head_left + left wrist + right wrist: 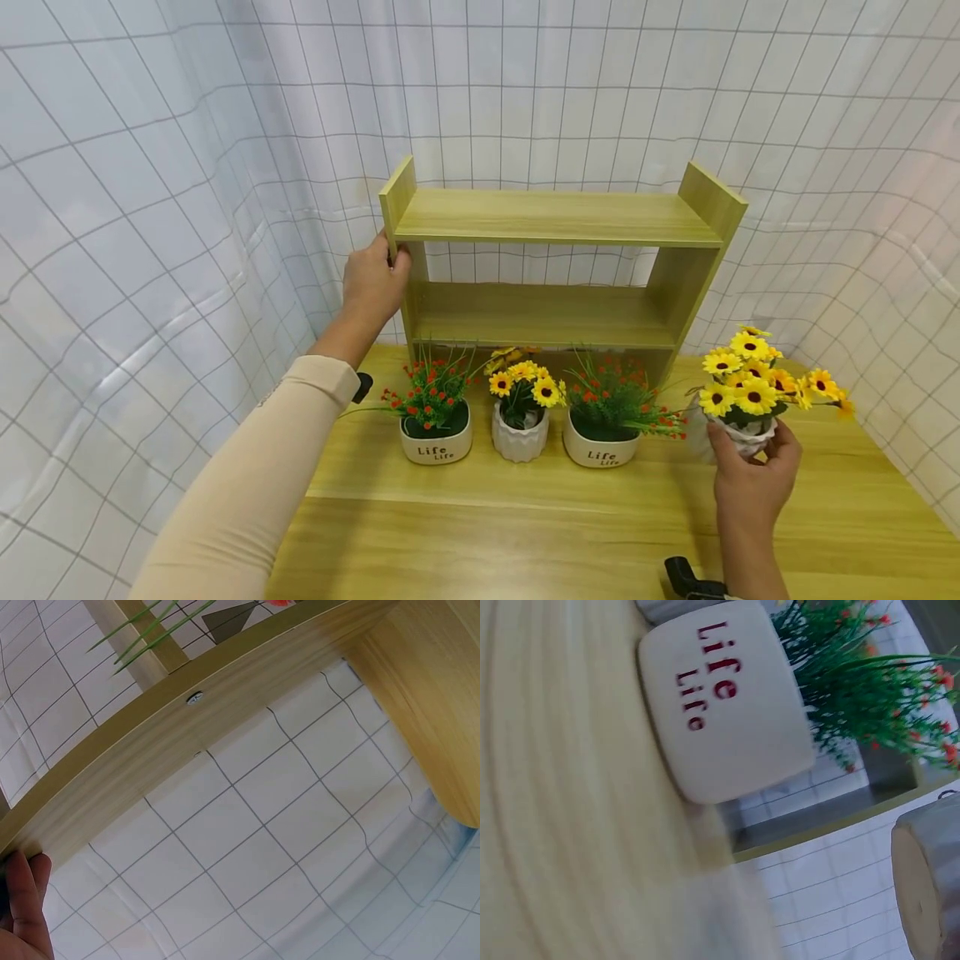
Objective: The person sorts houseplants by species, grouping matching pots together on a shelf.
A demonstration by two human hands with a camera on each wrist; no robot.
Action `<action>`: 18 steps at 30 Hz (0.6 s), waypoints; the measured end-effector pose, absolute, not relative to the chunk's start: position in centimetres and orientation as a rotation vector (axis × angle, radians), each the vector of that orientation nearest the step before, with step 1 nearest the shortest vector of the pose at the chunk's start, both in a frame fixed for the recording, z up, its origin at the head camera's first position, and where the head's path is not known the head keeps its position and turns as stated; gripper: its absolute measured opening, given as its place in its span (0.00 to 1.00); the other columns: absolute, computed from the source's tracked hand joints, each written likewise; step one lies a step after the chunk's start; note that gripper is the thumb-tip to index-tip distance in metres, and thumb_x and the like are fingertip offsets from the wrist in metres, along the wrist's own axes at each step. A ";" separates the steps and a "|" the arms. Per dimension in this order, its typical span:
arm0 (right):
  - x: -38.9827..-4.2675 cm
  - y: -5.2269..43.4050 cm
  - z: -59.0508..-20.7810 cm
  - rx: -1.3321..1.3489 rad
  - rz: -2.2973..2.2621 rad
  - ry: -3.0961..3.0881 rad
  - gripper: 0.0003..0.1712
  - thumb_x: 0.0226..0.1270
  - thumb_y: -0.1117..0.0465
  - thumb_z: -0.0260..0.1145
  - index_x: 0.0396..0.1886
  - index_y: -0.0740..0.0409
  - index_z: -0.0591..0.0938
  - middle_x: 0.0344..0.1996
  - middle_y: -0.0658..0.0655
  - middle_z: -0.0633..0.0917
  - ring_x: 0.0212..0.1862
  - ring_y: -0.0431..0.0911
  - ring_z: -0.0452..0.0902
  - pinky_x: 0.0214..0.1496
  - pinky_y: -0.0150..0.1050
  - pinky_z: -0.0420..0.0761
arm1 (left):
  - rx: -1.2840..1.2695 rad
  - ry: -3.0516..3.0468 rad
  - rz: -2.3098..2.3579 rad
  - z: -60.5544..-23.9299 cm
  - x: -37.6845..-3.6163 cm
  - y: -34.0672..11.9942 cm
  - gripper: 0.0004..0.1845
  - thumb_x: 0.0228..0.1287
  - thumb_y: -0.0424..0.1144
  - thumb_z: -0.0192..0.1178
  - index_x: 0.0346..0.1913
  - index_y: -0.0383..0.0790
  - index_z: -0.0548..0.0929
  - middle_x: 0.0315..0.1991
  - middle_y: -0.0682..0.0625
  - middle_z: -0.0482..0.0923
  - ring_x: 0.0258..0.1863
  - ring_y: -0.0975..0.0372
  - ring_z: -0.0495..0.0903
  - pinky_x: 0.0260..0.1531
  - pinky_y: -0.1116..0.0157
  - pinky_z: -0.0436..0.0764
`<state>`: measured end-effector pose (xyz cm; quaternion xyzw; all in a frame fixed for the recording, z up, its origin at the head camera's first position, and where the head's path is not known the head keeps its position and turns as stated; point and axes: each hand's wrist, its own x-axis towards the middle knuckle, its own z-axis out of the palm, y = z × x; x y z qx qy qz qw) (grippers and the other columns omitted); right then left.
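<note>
Two hands in play. Head view: left hand (372, 279) grips the left upright of the light wooden two-tier shelf unit (555, 218), fingers wrapped round the panel's front edge just below the top board. Right hand (752, 471) holds a small white ribbed pot of yellow artificial sunflowers (742, 398), right of the shelf unit and well apart from it; fingers cup the pot from below and from both sides, blooms standing above the grip. Pot blurred; cannot tell whether it touches the yellow wooden tabletop (525, 533). In front of the shelf unit stand three more pots in a row: white "Life" pot with red-berried greenery (436, 417), white ribbed pot of sunflowers (521, 412), second white "Life" pot (603, 425).

Left wrist view: fingertips (26, 889) press on the shelf unit's wooden panel (225, 727); rest of the hand out of frame. White grid-pattern cloth (285, 847) behind.

Right wrist view: second "Life" pot (724, 701) fills the frame with the tabletop (562, 810) beside it; edge of the held pot (926, 881) at lower right. Hand itself not visible.
</note>
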<state>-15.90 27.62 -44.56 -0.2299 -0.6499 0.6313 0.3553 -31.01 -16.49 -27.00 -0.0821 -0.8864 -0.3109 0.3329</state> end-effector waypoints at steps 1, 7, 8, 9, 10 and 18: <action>-15.8 27.6 -44.2 -0.580 1.638 -1.665 0.45 0.54 0.60 0.79 0.69 0.48 0.67 0.54 0.47 0.71 0.49 0.39 0.66 0.39 0.22 0.71 | -0.216 -2.314 -0.811 -27.0 -31.0 -16.5 0.13 0.74 0.40 0.49 0.49 0.35 0.79 0.21 0.41 0.75 0.20 0.50 0.71 0.22 0.57 0.68; -15.6 27.3 -41.9 -0.513 1.642 -1.658 0.45 0.52 0.61 0.80 0.69 0.48 0.67 0.55 0.48 0.71 0.47 0.40 0.67 0.39 0.24 0.71 | -0.211 -2.315 -0.812 -27.1 -31.1 -16.5 0.13 0.74 0.41 0.48 0.45 0.35 0.78 0.23 0.40 0.77 0.22 0.49 0.73 0.24 0.55 0.71; -15.6 27.2 -41.5 -0.502 1.630 -1.670 0.45 0.52 0.61 0.79 0.69 0.48 0.67 0.55 0.48 0.71 0.47 0.39 0.66 0.40 0.24 0.70 | -0.207 -2.316 -0.812 -27.1 -31.0 -16.5 0.12 0.74 0.42 0.49 0.43 0.36 0.78 0.24 0.39 0.78 0.23 0.48 0.74 0.25 0.54 0.71; -15.6 27.2 -41.1 -0.490 1.625 -1.676 0.45 0.53 0.61 0.79 0.68 0.48 0.67 0.55 0.48 0.71 0.47 0.39 0.67 0.40 0.24 0.70 | -0.202 -2.320 -0.813 -27.1 -31.0 -16.5 0.12 0.74 0.42 0.48 0.42 0.36 0.77 0.25 0.39 0.79 0.24 0.48 0.75 0.26 0.53 0.72; -15.6 27.1 -40.7 -0.473 1.623 -1.678 0.45 0.53 0.62 0.79 0.68 0.49 0.67 0.55 0.48 0.71 0.47 0.40 0.67 0.40 0.25 0.70 | -0.197 -2.322 -0.814 -27.1 -31.0 -16.5 0.12 0.73 0.42 0.48 0.42 0.36 0.77 0.26 0.38 0.80 0.25 0.47 0.76 0.27 0.53 0.73; -15.6 26.6 -36.8 -0.318 1.596 -1.656 0.43 0.52 0.66 0.78 0.67 0.51 0.68 0.57 0.51 0.72 0.50 0.41 0.68 0.41 0.27 0.69 | -0.181 -2.333 -0.811 -27.1 -30.9 -16.5 0.13 0.74 0.43 0.48 0.42 0.37 0.77 0.28 0.38 0.81 0.27 0.47 0.77 0.28 0.52 0.74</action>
